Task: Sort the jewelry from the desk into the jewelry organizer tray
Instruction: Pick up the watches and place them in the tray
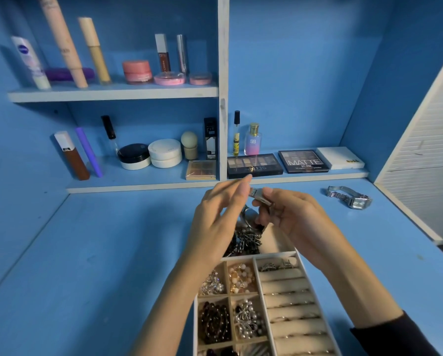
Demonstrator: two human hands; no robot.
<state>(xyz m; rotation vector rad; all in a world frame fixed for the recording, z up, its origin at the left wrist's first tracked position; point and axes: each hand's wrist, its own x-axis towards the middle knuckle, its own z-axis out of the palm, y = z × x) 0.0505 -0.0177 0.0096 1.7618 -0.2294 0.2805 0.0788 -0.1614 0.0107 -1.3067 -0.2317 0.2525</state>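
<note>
Above the far end of the jewelry organizer tray my right hand grips a silver metal watch band, which hangs down to a round watch face partly hidden between my hands. My left hand is raised beside it, its straight fingers touching the band's upper end. The tray holds bead bracelets, pearl pieces and rings on cream rolls. A second silver watch with a rectangular face lies on the blue desk at the right.
Dark chain jewelry fills the tray's far compartment under my hands. Eyeshadow palettes, perfume bottles and cosmetics jars line the shelves behind. A white slatted panel stands at the right edge.
</note>
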